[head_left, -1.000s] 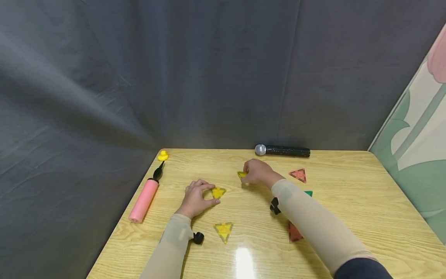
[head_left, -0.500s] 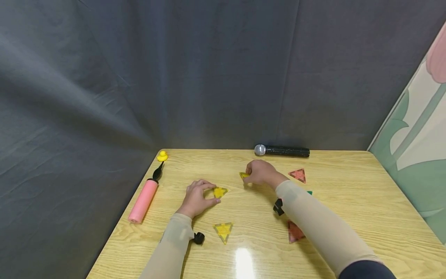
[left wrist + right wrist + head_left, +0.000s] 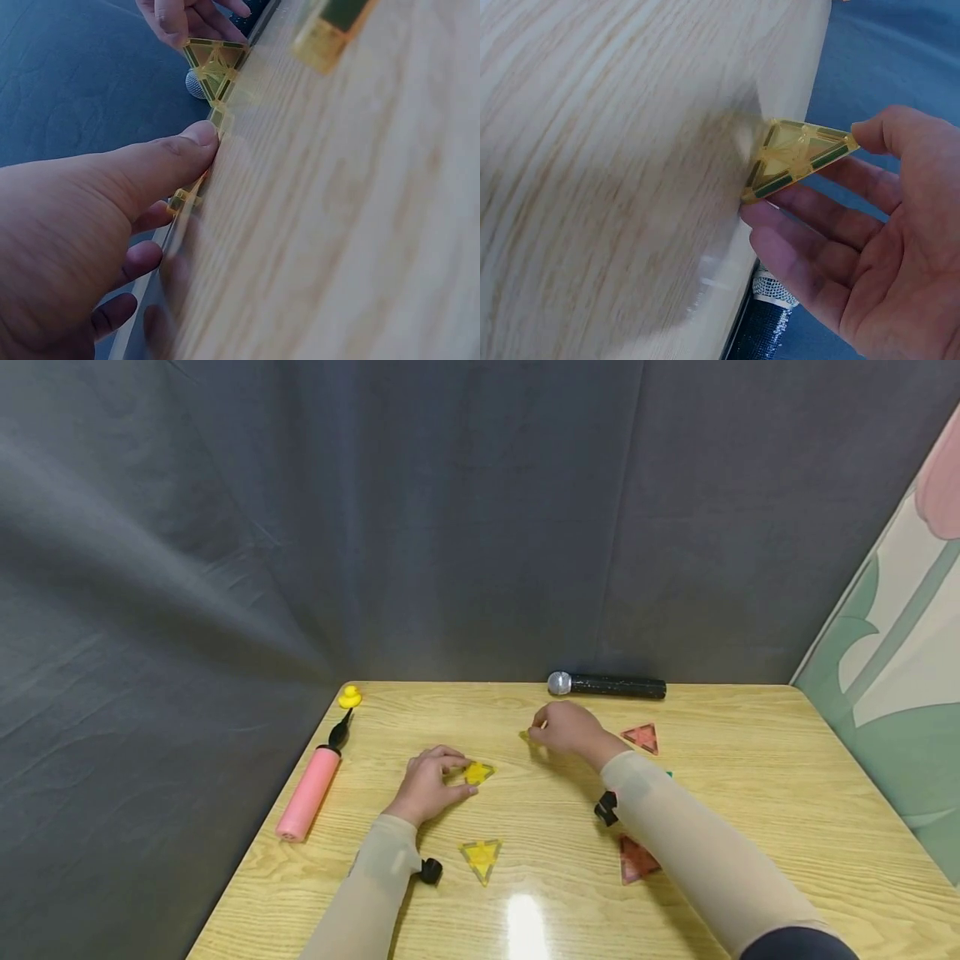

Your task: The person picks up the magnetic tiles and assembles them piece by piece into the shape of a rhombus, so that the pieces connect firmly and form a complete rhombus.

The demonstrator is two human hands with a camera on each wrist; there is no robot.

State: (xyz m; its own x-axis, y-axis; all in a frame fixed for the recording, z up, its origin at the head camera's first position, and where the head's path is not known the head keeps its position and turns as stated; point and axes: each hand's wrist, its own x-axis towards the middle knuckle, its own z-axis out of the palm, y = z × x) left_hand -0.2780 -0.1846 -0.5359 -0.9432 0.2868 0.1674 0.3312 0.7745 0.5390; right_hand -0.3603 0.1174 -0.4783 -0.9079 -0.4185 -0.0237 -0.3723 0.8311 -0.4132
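Observation:
My right hand (image 3: pixel 567 727) pinches a yellow translucent triangular magnetic tile (image 3: pixel 799 154) between thumb and fingers. In the right wrist view the tile stands tilted up, one edge down at the tabletop; from the head, only a thin sliver of it shows. To its left, the thumb and index finger of my left hand (image 3: pixel 431 781) hold a second yellow triangular tile (image 3: pixel 477 772) by its edges, low on the wood. Nearer to me lies a third yellow triangular tile (image 3: pixel 481 858), flat, one corner pointing toward me.
Two red triangular tiles (image 3: pixel 641 737) lie to the right, the nearer one partly under the right sleeve. A green tile's corner (image 3: pixel 670 774) peeks out there. A microphone (image 3: pixel 611 685) lies along the back edge. A pink hand pump (image 3: pixel 311 792) and yellow rubber duck (image 3: pixel 350 697) line the left edge.
The right hand has moved slightly right and tipped its yellow tile up, so less of its face shows. My left hand and its tile have slid a little to the right.

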